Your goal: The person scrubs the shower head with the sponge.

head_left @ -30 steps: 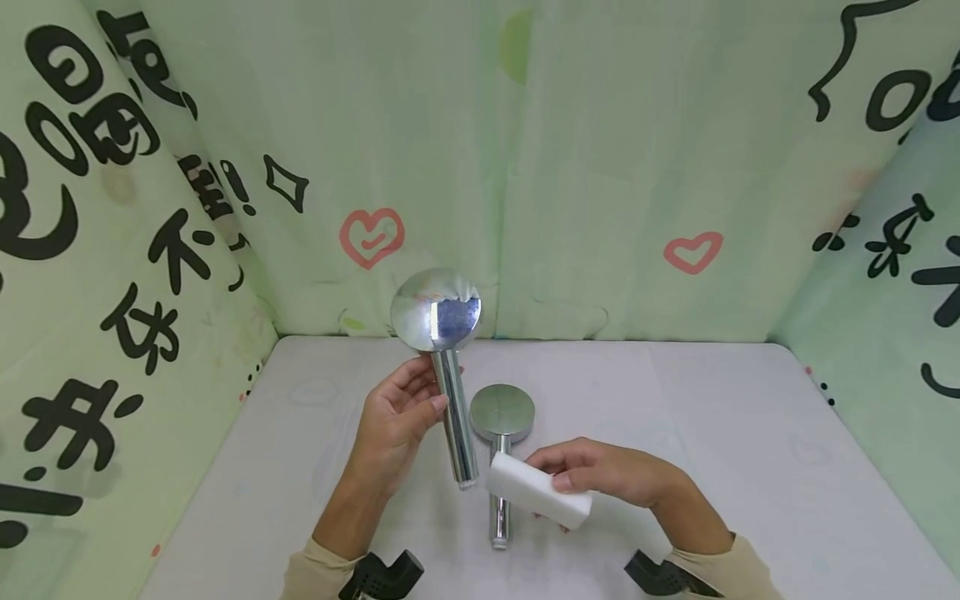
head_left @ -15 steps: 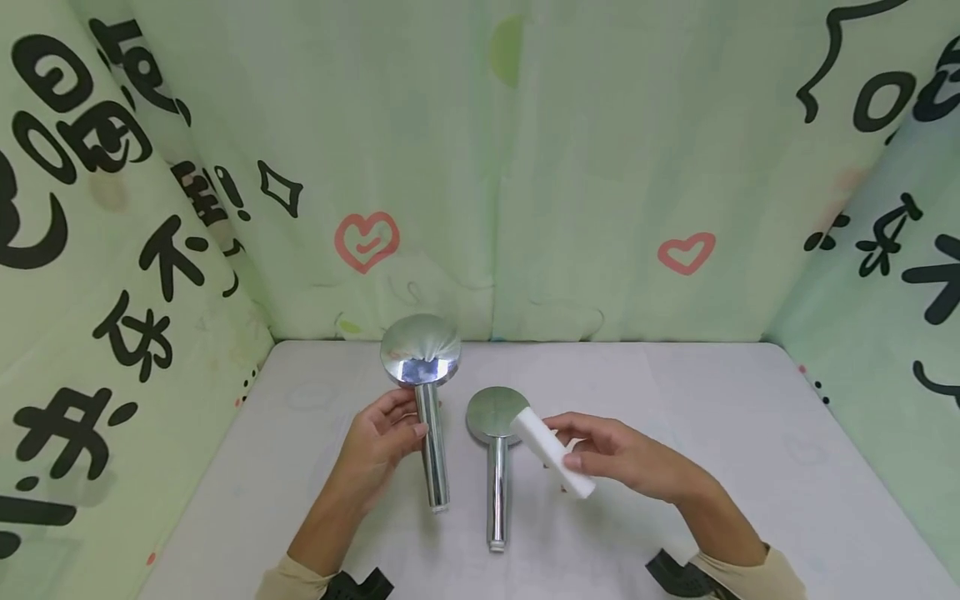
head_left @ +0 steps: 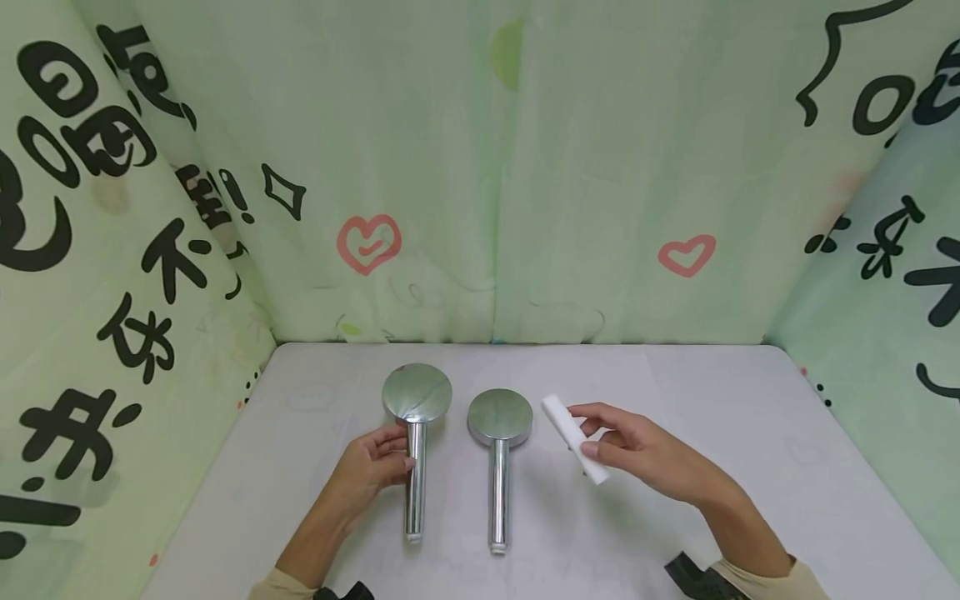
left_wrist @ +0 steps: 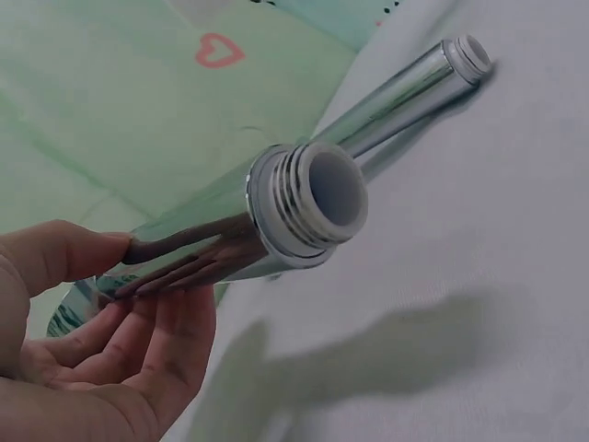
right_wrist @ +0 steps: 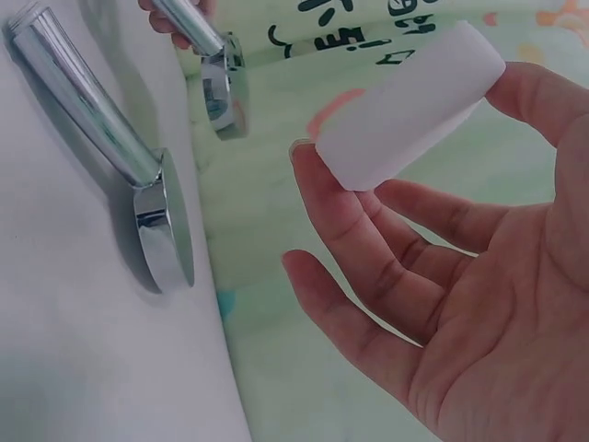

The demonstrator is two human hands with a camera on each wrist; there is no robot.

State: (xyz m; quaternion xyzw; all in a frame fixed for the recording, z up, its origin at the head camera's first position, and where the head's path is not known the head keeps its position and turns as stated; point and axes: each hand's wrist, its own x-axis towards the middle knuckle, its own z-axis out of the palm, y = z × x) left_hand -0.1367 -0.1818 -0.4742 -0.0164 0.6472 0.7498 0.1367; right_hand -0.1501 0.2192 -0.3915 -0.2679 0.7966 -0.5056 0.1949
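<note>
My left hand point(head_left: 371, 471) pinches the handle of a chrome shower head point(head_left: 416, 483), its round face up. In the left wrist view the threaded end of that shower head point(left_wrist: 304, 204) points toward the camera, with a shadow below it. A second chrome shower head point(head_left: 499, 492) lies on the table just to its right, touched by neither hand. My right hand point(head_left: 637, 450) holds a white block point(head_left: 573, 437) above the table, right of the second shower head. In the right wrist view the white block point(right_wrist: 409, 106) is pinched between thumb and fingertips.
A white-covered table point(head_left: 675, 383) lies beneath both hands. Green curtains point(head_left: 600, 167) with black characters and red hearts stand behind it and along both sides.
The left hand has lowered its shower head toward the table and moved it left. The right hand has moved the white block right, away from the second shower head, and turned it steeper.
</note>
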